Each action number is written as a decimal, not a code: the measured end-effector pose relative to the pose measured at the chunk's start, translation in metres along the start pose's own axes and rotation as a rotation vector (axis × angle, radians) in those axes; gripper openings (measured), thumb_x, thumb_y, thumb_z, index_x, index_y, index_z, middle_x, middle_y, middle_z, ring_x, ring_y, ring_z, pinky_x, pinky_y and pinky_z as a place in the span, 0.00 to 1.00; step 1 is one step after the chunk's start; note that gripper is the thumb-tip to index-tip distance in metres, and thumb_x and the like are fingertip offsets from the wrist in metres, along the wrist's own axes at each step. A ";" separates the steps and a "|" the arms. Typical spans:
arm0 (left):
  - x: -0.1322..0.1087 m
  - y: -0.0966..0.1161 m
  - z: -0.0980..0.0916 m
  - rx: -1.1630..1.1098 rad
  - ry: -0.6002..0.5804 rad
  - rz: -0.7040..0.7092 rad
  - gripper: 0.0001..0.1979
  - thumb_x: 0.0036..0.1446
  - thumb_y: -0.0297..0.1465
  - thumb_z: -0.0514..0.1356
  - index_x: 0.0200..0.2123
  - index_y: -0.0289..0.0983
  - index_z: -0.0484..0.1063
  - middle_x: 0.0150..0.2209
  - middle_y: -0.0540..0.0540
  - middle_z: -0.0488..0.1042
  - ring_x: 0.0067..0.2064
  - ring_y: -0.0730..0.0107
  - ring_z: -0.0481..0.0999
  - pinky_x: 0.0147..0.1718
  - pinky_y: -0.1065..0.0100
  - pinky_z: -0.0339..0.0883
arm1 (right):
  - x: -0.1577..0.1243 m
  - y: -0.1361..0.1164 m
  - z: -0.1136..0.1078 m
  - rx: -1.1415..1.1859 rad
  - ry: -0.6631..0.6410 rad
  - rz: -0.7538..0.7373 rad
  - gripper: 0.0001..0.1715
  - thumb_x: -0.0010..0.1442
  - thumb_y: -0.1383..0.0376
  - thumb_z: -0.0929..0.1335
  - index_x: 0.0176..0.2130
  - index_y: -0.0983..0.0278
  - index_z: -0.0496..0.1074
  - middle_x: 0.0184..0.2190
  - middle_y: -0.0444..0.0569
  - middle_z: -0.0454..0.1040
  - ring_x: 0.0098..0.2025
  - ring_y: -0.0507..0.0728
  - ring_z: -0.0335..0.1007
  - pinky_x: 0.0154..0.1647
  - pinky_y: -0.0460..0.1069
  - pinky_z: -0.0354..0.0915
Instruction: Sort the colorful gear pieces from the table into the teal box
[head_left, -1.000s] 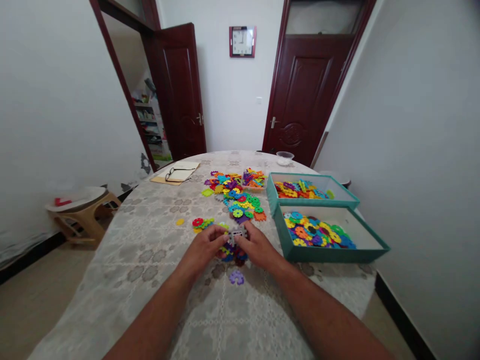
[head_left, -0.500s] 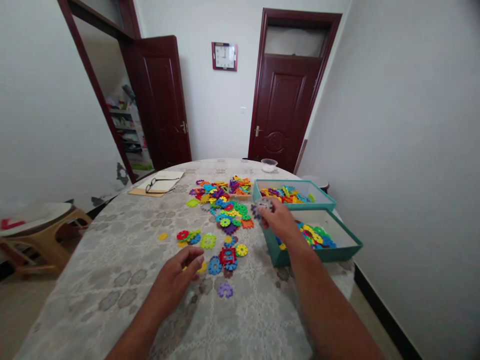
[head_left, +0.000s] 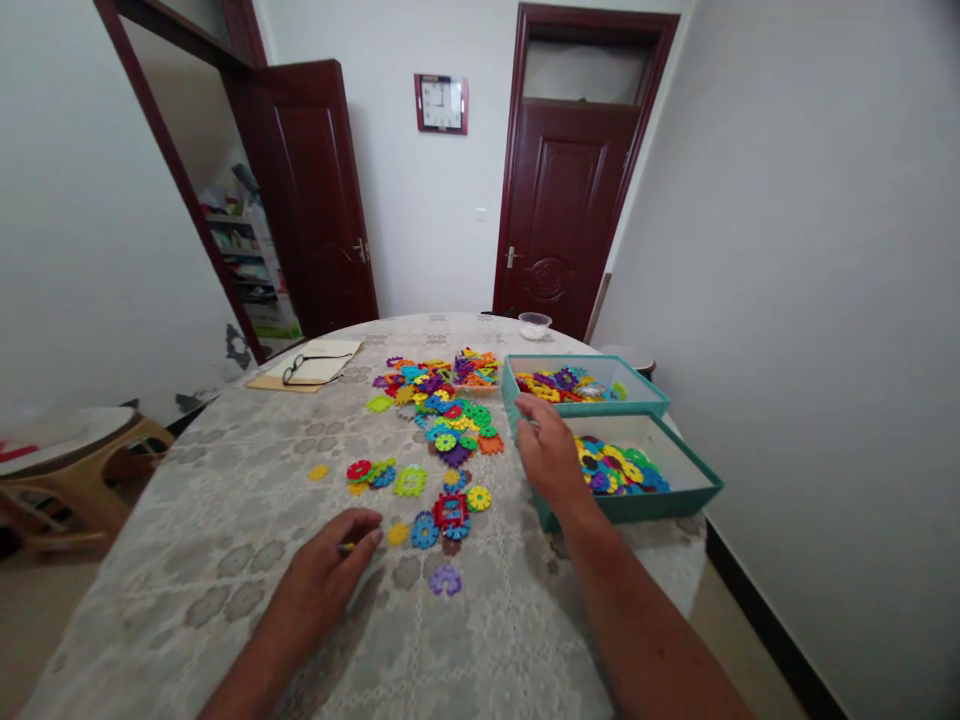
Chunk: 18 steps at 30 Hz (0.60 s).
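Note:
My left hand (head_left: pixel 322 572) hovers low over the near left of the table, fingers curled and thumb close to them. A sliver of a yellow plastic piece (head_left: pixel 346 547) shows between thumb and fingers. Just right of it lie a yellow disc (head_left: pixel 397 534), a blue notched disc (head_left: pixel 425 531) and a red square piece (head_left: pixel 451 511). A purple snowflake-like piece (head_left: pixel 445 579) is nearer me. My right hand (head_left: pixel 549 450) is over the left corner of the front green box (head_left: pixel 637 508), its bent fingers apart with nothing seen in them. Gear-like pieces fill the rear green box (head_left: pixel 634 408).
A heap of colourful notched pieces (head_left: pixel 454 415) spreads across the table's middle, beside a small full tray (head_left: pixel 476 370). Eyeglasses (head_left: pixel 296 368) rest on a notebook (head_left: pixel 330 352) at the far left. A clear bowl (head_left: pixel 535 325) stands at the back edge.
The greyish-purple pieces have left my right hand; a purple and a pale piece now show in the rear box. My right hand is slightly lower; my left hand has drawn back left.

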<state>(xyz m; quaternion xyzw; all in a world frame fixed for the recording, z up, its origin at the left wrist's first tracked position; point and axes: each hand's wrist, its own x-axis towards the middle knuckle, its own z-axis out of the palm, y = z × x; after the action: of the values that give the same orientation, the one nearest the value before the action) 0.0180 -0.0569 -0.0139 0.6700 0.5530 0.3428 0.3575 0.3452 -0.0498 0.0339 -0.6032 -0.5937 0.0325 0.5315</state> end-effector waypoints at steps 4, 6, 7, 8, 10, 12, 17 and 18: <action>-0.007 -0.003 -0.007 0.009 0.114 0.014 0.18 0.54 0.50 0.65 0.38 0.44 0.82 0.42 0.42 0.83 0.44 0.51 0.80 0.49 0.56 0.74 | -0.025 -0.018 0.023 0.071 -0.376 -0.155 0.19 0.70 0.68 0.63 0.52 0.59 0.79 0.51 0.53 0.80 0.56 0.60 0.74 0.63 0.57 0.66; -0.010 -0.007 -0.012 -0.001 0.159 -0.007 0.17 0.55 0.48 0.64 0.39 0.44 0.81 0.43 0.42 0.82 0.45 0.52 0.79 0.50 0.56 0.73 | -0.035 -0.017 0.035 0.027 -0.553 -0.199 0.18 0.69 0.69 0.64 0.52 0.60 0.79 0.50 0.54 0.80 0.54 0.61 0.74 0.61 0.57 0.66; -0.012 -0.010 -0.014 0.008 0.178 -0.014 0.16 0.56 0.47 0.64 0.40 0.43 0.81 0.43 0.42 0.82 0.45 0.52 0.79 0.51 0.56 0.73 | -0.040 -0.014 0.041 -0.019 -0.625 -0.211 0.18 0.69 0.69 0.64 0.53 0.60 0.78 0.50 0.54 0.80 0.53 0.61 0.74 0.59 0.56 0.66; -0.013 -0.013 -0.017 0.027 0.192 -0.017 0.15 0.56 0.46 0.64 0.41 0.43 0.81 0.44 0.42 0.82 0.46 0.52 0.78 0.52 0.56 0.72 | -0.043 -0.011 0.045 -0.071 -0.682 -0.218 0.17 0.68 0.69 0.65 0.52 0.61 0.78 0.49 0.55 0.80 0.52 0.61 0.75 0.57 0.55 0.66; -0.016 -0.021 -0.021 0.097 0.201 -0.009 0.15 0.57 0.43 0.63 0.43 0.43 0.80 0.45 0.41 0.81 0.46 0.53 0.78 0.53 0.56 0.71 | -0.049 -0.005 0.051 -0.161 -0.747 -0.229 0.16 0.67 0.69 0.66 0.51 0.62 0.78 0.47 0.56 0.79 0.49 0.61 0.74 0.53 0.53 0.66; -0.019 -0.028 -0.023 0.198 0.173 0.027 0.17 0.59 0.42 0.63 0.48 0.42 0.80 0.47 0.41 0.79 0.47 0.54 0.78 0.55 0.55 0.70 | -0.052 0.001 0.053 -0.202 -0.772 -0.240 0.13 0.66 0.68 0.68 0.49 0.62 0.78 0.45 0.55 0.77 0.47 0.61 0.74 0.51 0.52 0.65; -0.019 -0.034 -0.016 0.464 0.034 0.152 0.22 0.58 0.37 0.65 0.55 0.42 0.77 0.55 0.38 0.77 0.59 0.48 0.73 0.63 0.52 0.62 | -0.057 0.008 0.050 -0.178 -0.807 -0.234 0.15 0.58 0.61 0.75 0.46 0.59 0.77 0.46 0.53 0.76 0.47 0.61 0.73 0.47 0.51 0.63; -0.018 -0.033 -0.014 0.505 0.018 0.155 0.21 0.58 0.37 0.65 0.55 0.41 0.78 0.55 0.38 0.77 0.59 0.47 0.73 0.63 0.52 0.62 | -0.057 0.008 0.050 -0.183 -0.814 -0.229 0.16 0.57 0.60 0.76 0.46 0.59 0.77 0.47 0.53 0.75 0.47 0.61 0.73 0.46 0.51 0.63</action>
<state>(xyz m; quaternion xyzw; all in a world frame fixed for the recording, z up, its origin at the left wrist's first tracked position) -0.0129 -0.0687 -0.0365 0.7752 0.5712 0.2265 0.1467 0.3006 -0.0606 -0.0272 -0.5160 -0.8186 0.1556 0.1986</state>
